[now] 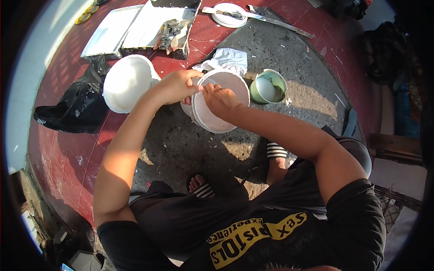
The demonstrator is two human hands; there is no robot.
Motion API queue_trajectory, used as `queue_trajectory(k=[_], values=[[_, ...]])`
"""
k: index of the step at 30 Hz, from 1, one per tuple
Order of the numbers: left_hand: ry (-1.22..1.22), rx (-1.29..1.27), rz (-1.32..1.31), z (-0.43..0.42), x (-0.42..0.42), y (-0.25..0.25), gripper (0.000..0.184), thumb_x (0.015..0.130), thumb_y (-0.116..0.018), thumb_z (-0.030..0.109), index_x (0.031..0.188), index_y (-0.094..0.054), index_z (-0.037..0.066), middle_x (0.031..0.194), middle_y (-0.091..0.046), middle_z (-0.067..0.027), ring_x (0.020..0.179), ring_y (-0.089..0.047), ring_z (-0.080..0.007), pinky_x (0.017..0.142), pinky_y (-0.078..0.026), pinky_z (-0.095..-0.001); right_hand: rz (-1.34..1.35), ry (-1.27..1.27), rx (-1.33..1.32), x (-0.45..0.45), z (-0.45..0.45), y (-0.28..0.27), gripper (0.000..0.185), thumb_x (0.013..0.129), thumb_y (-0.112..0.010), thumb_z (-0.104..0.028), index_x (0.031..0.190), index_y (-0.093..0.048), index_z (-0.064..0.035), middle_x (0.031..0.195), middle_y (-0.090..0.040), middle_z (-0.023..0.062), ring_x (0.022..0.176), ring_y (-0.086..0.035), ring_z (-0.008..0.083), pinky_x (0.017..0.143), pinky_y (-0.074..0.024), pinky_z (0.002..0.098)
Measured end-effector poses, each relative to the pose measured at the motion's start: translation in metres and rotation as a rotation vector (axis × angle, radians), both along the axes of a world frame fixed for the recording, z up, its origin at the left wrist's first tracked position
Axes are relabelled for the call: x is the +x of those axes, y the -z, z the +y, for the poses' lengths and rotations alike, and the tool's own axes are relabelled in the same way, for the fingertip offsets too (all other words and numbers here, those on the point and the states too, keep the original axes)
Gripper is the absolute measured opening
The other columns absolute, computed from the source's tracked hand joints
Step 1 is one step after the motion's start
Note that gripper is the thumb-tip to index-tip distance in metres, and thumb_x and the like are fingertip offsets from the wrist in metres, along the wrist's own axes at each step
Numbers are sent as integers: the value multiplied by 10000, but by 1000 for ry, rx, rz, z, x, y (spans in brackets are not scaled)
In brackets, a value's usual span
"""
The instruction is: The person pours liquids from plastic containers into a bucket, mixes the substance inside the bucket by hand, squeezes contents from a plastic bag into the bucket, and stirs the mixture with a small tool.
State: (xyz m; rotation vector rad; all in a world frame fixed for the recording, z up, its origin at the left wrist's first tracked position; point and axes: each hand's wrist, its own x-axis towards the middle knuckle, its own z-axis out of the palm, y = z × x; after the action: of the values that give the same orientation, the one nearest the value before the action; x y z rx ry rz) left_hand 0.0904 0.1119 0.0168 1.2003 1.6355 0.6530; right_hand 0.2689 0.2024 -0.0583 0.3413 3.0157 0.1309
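In front of me is a white plastic bucket [226,122], its inside coated with a pale whitish film. My left hand [178,86] is closed on the bucket's left rim, with the thumb and fingers bent around the edge. My right hand [220,100] reaches across the opening, fingers curled against the same stretch of rim, close to the left fingertips. Whether anything small is pinched between the fingers is hidden. A crumpled white cloth [230,60] lies just behind the bucket. To its right stands a green tub [268,86] with white liquid inside.
Another white bucket [129,83] and a black plastic bag [74,106] are at left. Farther back lie a white-smeared tray [151,28] with dirty gloves [172,35], a white lid [229,16] and a long flat strip [278,25]. My sandalled feet are below.
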Motion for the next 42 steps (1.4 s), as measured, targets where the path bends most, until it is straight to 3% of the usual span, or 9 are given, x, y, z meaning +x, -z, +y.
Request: queue_trajectory(k=[2,8,10,16,22,29,31,37,42], values=[[5,-1,2,1,0,0,437,939,-648,157,1336,-538,13,744,-615,-40,634,-645,-118,569,-539,-271,20,6,27,2,1,3,208,849,-601,-113,1015,-645,4,977,-642,116,894,-692,241,604,-570,339],[-15,26,-20,0,-1,6,472,925,-655,171,1356,-532,20,690,-618,-56,587,-672,-144,544,-526,-292,-416,31,-15,7,2,-8,183,855,-623,-181,939,-720,-51,984,-704,138,893,-709,267,673,-558,375],[-14,26,-19,0,0,3,474,926,-655,173,1356,-531,20,690,-619,-57,588,-672,-144,544,-526,-292,-480,144,-322,3,-1,-13,213,870,-601,-216,930,-724,-53,981,-717,178,887,-714,291,727,-554,419],[-1,19,-2,-1,1,2,481,930,-651,176,1363,-522,12,694,-621,-59,596,-672,-140,550,-526,-290,-97,227,-699,-9,4,4,235,884,-553,-199,931,-716,-37,943,-714,196,889,-707,321,761,-553,437],[-19,30,-1,-1,0,6,484,930,-652,181,1367,-522,18,705,-622,-57,593,-666,-139,554,-527,-288,-153,59,-100,-6,17,-17,234,882,-577,-168,983,-697,6,964,-710,203,920,-707,312,784,-553,406],[-7,9,-6,0,2,1,488,928,-655,182,1367,-521,15,708,-629,-57,597,-670,-138,553,-528,-288,-398,186,-442,-2,8,-14,210,879,-572,-177,917,-712,-26,893,-697,200,899,-702,330,775,-559,411],[-6,9,-8,1,2,1,489,927,-656,183,1366,-522,14,709,-630,-57,597,-670,-137,552,-528,-288,-269,167,-615,-8,11,-7,263,877,-596,-197,999,-707,8,1013,-698,226,940,-694,373,846,-539,446],[-18,31,-19,-1,-3,8,480,930,-650,181,1363,-526,16,699,-621,-55,603,-674,-140,553,-528,-288,-233,157,-197,-13,18,-19,264,876,-593,-192,992,-714,13,1011,-706,210,937,-701,342,819,-545,436],[-25,22,-12,-1,-2,6,478,923,-657,170,1359,-530,19,694,-613,-53,596,-669,-140,551,-524,-290,-374,167,-305,-7,16,-14,230,856,-613,-187,940,-716,1,970,-705,200,932,-697,340,822,-544,436]])
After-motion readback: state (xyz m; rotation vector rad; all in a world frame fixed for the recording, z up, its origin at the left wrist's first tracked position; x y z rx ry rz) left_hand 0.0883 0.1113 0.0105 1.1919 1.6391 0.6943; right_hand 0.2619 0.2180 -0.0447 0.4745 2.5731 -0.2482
